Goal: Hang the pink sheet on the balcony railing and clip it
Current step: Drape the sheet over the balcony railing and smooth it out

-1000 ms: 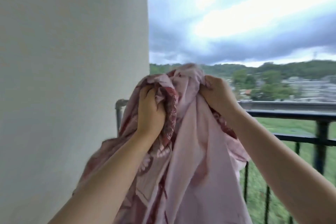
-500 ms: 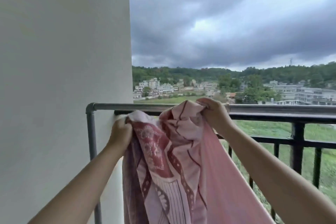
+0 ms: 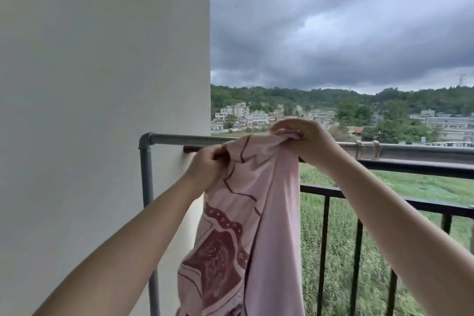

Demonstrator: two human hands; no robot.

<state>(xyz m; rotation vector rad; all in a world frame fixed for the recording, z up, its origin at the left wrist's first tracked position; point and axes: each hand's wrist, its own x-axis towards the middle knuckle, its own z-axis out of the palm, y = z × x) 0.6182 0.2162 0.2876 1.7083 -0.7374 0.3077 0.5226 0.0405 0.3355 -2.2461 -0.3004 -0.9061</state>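
Observation:
The pink sheet (image 3: 259, 208), with a dark red pattern, hangs bunched in front of the balcony railing. My left hand (image 3: 207, 164) grips its upper left edge just below the grey metal top rail (image 3: 179, 140). My right hand (image 3: 305, 141) holds the sheet's top edge up at rail height, fingers closed on a fold. The rest of the sheet drops down inside the balcony and out of the bottom of the frame. Two clips (image 3: 368, 149) sit on the rail to the right of my right hand.
A white wall (image 3: 102, 110) closes off the left side, with the rail's grey corner post (image 3: 146, 182) against it. A dark inner railing with vertical bars (image 3: 356, 251) runs to the right. Beyond lie a green field, buildings and a cloudy sky.
Both hands have lowered the sheet from face height down to the rail. The sheet has unfolded and now hangs longer, with my right hand raised onto the top rail.

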